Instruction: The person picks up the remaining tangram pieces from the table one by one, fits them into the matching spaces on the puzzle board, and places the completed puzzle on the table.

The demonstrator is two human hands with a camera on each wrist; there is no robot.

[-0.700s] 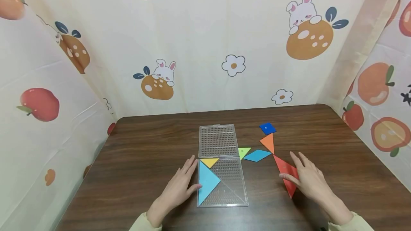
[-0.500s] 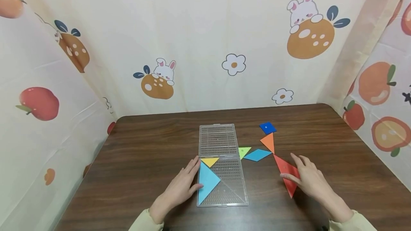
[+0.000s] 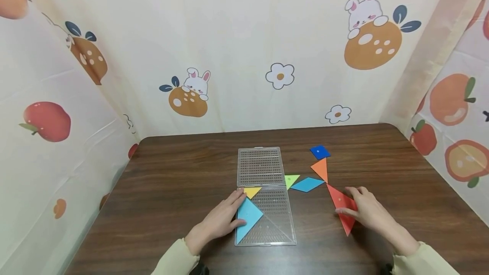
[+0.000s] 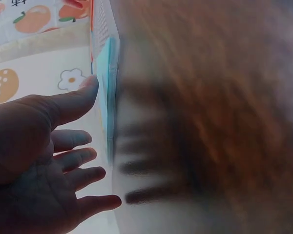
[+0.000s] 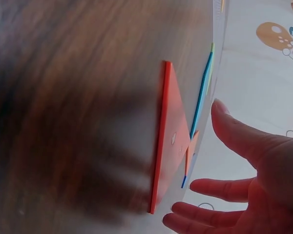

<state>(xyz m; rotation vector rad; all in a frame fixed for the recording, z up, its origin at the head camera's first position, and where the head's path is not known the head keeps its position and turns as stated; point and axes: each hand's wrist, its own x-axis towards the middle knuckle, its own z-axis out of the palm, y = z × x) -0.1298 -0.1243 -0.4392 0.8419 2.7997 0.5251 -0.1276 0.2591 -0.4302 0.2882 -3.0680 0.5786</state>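
Note:
A light blue triangle [image 3: 249,215] lies in the lower half of an unfolded clear plastic case [image 3: 276,224], below a small yellow triangle [image 3: 252,192]. Over the case's left edge, my left hand [image 3: 218,220] overlaps the blue triangle in the head view. Its fingers are spread and hold nothing, and in the left wrist view the thumb tip is right by the triangle [image 4: 105,87]. A large red triangle [image 3: 341,207] lies on the table to the right. My right hand [image 3: 368,212] hovers over its right side, thumb and fingers apart with nothing between them.
Between case and red triangle lie a green triangle [image 3: 291,180] and a blue parallelogram [image 3: 307,184]. Farther back are an orange triangle [image 3: 321,169] and a dark blue square [image 3: 320,152]. A printed curtain [image 3: 237,54] stands behind the wooden table [image 3: 183,169].
My left hand has moved right and slightly forward, covering more of the light blue triangle's left side. My right hand's fingers have bent a little nearer the red triangle. The pieces lie as before.

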